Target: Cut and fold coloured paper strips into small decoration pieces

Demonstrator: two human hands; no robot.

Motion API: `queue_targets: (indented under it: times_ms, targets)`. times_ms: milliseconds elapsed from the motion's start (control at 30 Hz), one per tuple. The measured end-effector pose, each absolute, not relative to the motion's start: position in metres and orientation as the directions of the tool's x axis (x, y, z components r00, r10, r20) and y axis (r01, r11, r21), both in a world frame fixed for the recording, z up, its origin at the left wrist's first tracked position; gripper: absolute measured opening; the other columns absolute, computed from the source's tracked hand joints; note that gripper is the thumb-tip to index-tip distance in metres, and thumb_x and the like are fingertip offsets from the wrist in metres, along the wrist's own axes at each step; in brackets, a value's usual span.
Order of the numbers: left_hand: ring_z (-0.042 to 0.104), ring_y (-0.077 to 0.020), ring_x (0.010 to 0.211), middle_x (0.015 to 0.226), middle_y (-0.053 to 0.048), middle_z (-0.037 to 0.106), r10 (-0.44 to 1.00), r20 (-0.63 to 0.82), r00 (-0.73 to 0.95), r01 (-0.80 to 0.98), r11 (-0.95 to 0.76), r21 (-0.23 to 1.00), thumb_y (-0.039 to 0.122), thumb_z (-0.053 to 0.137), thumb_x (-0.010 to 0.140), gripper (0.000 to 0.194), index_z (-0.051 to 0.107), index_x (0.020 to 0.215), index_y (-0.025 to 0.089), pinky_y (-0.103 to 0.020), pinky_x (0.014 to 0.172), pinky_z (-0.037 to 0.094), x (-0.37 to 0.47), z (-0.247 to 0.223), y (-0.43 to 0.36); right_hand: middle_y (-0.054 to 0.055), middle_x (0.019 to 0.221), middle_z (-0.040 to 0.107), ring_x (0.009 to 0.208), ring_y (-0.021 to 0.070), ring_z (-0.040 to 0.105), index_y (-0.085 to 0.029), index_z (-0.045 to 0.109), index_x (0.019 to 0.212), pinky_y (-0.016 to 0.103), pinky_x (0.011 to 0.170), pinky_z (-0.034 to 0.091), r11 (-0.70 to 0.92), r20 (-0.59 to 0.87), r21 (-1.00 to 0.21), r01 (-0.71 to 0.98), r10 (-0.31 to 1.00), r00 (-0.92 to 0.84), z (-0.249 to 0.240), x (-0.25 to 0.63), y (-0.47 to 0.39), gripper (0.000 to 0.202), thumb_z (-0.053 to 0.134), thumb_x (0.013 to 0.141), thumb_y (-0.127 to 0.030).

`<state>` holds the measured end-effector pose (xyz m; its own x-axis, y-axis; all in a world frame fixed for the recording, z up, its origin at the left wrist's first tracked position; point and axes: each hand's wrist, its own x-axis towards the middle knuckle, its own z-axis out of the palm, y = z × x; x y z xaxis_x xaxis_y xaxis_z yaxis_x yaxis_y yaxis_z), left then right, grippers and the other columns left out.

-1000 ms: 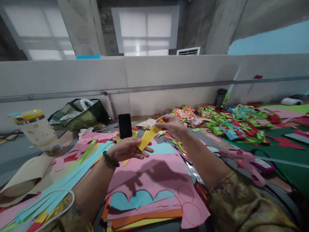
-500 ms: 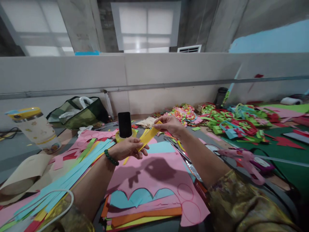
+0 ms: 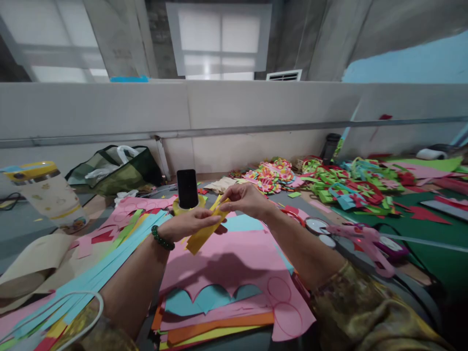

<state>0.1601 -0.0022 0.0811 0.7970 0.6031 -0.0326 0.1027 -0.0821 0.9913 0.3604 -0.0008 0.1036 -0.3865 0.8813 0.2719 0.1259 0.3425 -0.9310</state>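
Observation:
Between my hands is a yellow strip, paper or felt, slanting down toward me. My left hand, with a green bead bracelet on its wrist, pinches the strip near its middle. The fingers of my right hand are closed on its upper end. Below them lies a large pink sheet with drawn circles and a scalloped cut edge, on top of stacked coloured sheets. Light blue pieces show through the cut edge.
On the left are blue strips, a tumbler and a bag. A phone stands upright ahead. A pink glue gun with a cord lies right, near piles of colourful cut pieces.
My right hand has moved down and left, closer to my left hand. The yellow strip has shifted down through my left fingers, its lower end now hanging over the pink sheet.

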Motion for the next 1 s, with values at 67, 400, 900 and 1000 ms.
queue_targets:
  times_ms: [67,400,900,1000]
  targets:
    - [0.066,-0.0227,0.079,0.087,-0.016,0.07,0.569,-0.06,0.82,0.06,0.019,0.998,0.045,0.056,0.08,0.041,0.064,0.097,0.009,-0.035,0.076,0.047,0.163,0.075,-0.002,-0.001,0.06,0.063,0.054,0.0083,0.056,-0.012,0.066,0.07,0.02,0.051,0.045,0.357,0.287,-0.925,0.127,0.878,-0.384,0.105,0.36,-0.004,0.026,0.078,0.056,-0.029]
    - [0.047,-0.0073,0.043,0.064,-0.005,0.065,0.633,-0.066,0.772,0.168,-0.102,0.98,0.044,0.052,0.083,0.035,0.065,0.083,0.012,-0.018,0.041,0.035,0.17,0.088,-0.022,-0.006,0.054,0.059,0.046,0.0071,0.051,-0.014,0.059,0.109,0.018,0.044,0.04,0.503,0.402,-0.77,0.392,0.86,-0.313,0.125,0.372,-0.021,0.051,0.074,0.063,-0.028]
    - [0.03,-0.0008,0.039,0.057,0.003,0.051,0.668,-0.13,0.733,-0.131,0.325,0.937,0.038,0.055,0.083,0.027,0.061,0.092,0.013,-0.014,0.04,0.024,0.168,0.037,-0.058,0.009,0.088,0.068,0.082,0.0228,0.062,-0.016,0.066,0.093,0.027,0.065,0.044,0.054,0.075,-0.199,0.978,0.996,-0.04,0.072,0.44,-0.044,0.023,0.062,0.074,-0.028]
    - [0.026,0.0003,0.036,0.052,0.005,0.048,0.68,-0.111,0.725,-0.238,0.397,0.886,0.037,0.059,0.08,0.024,0.06,0.087,0.013,-0.012,0.039,0.023,0.167,0.031,-0.055,0.013,0.088,0.069,0.082,0.0267,0.063,-0.015,0.069,0.085,0.029,0.064,0.043,-0.041,0.021,-0.117,0.992,0.999,0.044,0.046,0.45,-0.034,0.018,0.059,0.073,-0.024]
